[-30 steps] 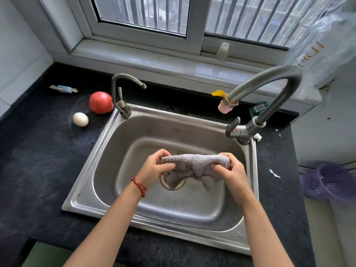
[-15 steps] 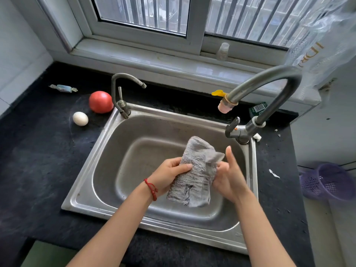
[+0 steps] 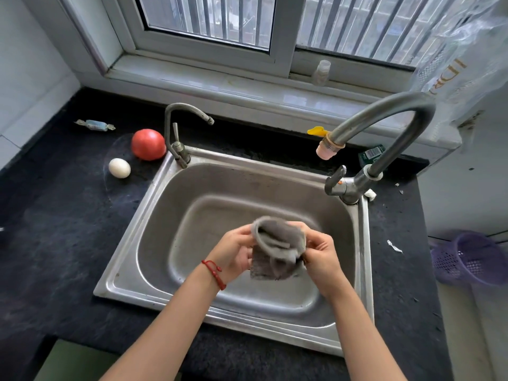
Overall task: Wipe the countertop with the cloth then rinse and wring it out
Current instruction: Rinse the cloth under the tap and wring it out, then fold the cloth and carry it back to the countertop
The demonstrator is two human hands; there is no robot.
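Grey cloth (image 3: 277, 247) gripped by both hands over sink (image 3: 154, 215); bag (image 3: 464, 50) lettering unreadable.

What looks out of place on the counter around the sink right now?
A tomato and an egg sit loose left of the sink, a candy lies behind them, and scraps of litter dot the counter to the right.

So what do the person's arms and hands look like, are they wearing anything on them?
Both forearms are bare, with no sleeves in view and no gloves. The left hand has a thin red braided cord bracelet around the wrist, with a small knot or bead hanging from it. The right hand and its wrist carry nothing: no watch, bracelet or ring shows.
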